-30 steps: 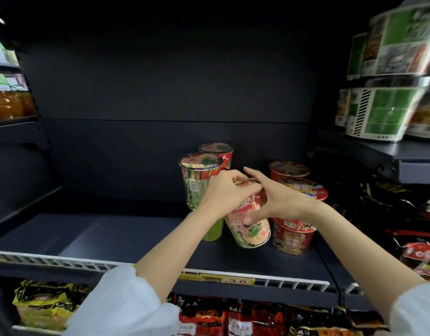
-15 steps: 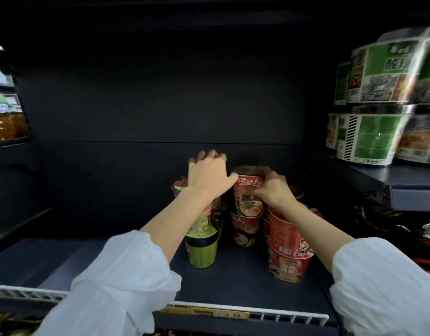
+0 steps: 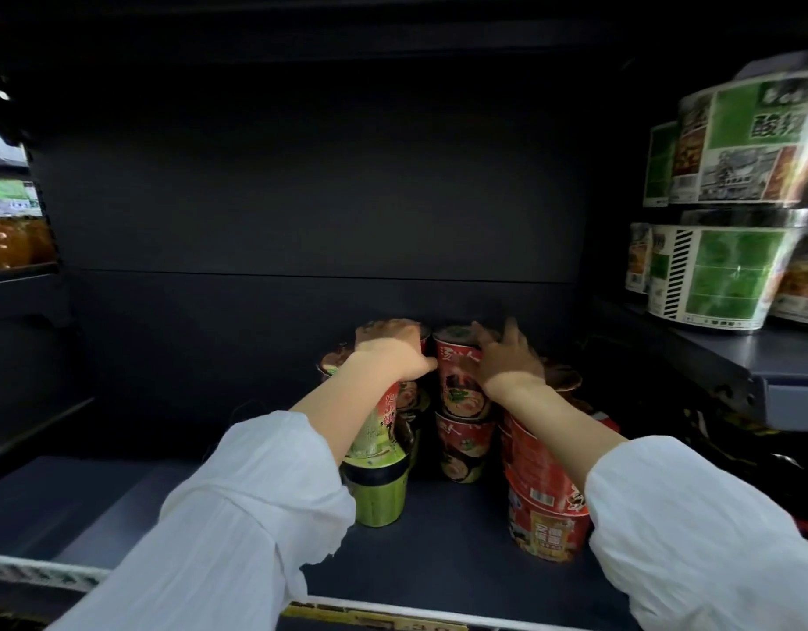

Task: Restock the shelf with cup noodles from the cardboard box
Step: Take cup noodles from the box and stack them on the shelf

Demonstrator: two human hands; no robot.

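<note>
**Cup noodle stacks at the rear of the shelf**

The left hand [image 3: 390,352] is resting on top of a red-labelled cup noodle [image 3: 393,403], fingers curled down over its lid and gripping it. This cup is sitting on a green cup noodle [image 3: 379,494] with a dark band round its rim. The right hand [image 3: 502,357] is pressing against the side of the upper red cup [image 3: 459,384] in the middle stack, fingers spread and wrapping partly round it (the image is blurred there, so the exact grip cannot be told). That cup is standing on a second red cup [image 3: 463,448] bearing white characters, too blurred to read. Just to the right, two wider red noodle bowls [image 3: 545,507] are standing stacked, the lower one carrying a yellow label panel and a barcode. All are standing on the dark shelf [image 3: 438,562], towards its back and right. On the neighbouring shelf at the right, green-and-white noodle tubs [image 3: 730,275] are sitting stacked, the top one showing the character 酸. White sleeves [image 3: 238,516] are covering both forearms.
</note>
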